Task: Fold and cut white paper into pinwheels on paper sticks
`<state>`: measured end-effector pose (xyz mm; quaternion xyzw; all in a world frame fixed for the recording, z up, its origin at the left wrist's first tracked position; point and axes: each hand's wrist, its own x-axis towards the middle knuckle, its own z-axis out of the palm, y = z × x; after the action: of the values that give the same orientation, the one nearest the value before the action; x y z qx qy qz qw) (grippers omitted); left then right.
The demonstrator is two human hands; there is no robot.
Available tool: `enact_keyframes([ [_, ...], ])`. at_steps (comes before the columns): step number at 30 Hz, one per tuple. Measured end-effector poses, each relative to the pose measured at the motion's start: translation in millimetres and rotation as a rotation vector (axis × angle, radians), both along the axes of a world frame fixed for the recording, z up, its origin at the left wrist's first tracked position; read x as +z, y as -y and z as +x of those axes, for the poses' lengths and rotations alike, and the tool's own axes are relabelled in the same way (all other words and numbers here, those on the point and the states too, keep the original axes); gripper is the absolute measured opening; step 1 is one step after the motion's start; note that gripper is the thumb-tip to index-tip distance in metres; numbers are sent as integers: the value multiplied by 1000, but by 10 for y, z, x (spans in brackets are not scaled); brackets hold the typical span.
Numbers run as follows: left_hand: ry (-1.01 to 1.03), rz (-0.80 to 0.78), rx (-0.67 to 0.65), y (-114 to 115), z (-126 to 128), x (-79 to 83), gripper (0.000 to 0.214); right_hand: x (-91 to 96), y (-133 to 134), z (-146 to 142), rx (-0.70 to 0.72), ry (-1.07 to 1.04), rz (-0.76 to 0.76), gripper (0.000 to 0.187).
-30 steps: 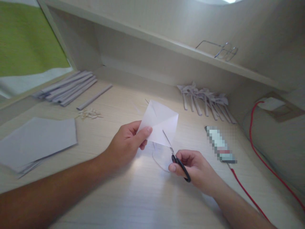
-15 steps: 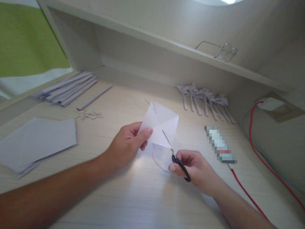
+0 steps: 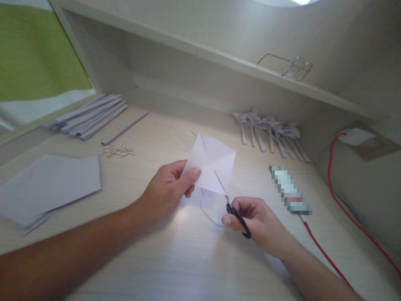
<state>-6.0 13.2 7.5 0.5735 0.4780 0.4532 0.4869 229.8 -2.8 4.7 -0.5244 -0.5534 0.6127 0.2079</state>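
My left hand (image 3: 172,184) pinches a square white sheet of paper (image 3: 216,156) at its left side, thumb on top. Crease lines cross the sheet, and a slit shows near its upper left corner. In my right hand (image 3: 255,223) is a pair of scissors (image 3: 238,221) with black handles. One blade lies over the paper's lower right corner, pointing toward the middle; the other blade is hidden behind the sheet. Below the paper, a thin thread or wire (image 3: 208,215) curves on the desk.
Rolled paper sticks (image 3: 90,115) and stacked paper sheets (image 3: 53,188) lie at left, near small pale bits (image 3: 118,150). Paper pinwheels (image 3: 269,129) rest at the back right. A phone (image 3: 290,190) with a red cable (image 3: 326,253) lies right; glasses (image 3: 297,67) sit on the shelf.
Almost nothing differs. The paper's right corner has shifted very slightly, while both hands and the scissors stay in nearly the same place.
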Motion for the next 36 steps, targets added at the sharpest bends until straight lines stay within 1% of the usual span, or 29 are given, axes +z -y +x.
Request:
enact_keyframes([
  [9, 30, 2, -12, -8, 0, -22, 38, -20, 7, 27, 8, -9, 4, 47],
  [24, -33, 46, -22, 11, -19, -38, 40, -20, 16, 27, 7, -29, 1, 45],
  [36, -46, 36, -14, 12, -15, -47, 40, -4, 8, 12, 6, -13, 17, 47],
])
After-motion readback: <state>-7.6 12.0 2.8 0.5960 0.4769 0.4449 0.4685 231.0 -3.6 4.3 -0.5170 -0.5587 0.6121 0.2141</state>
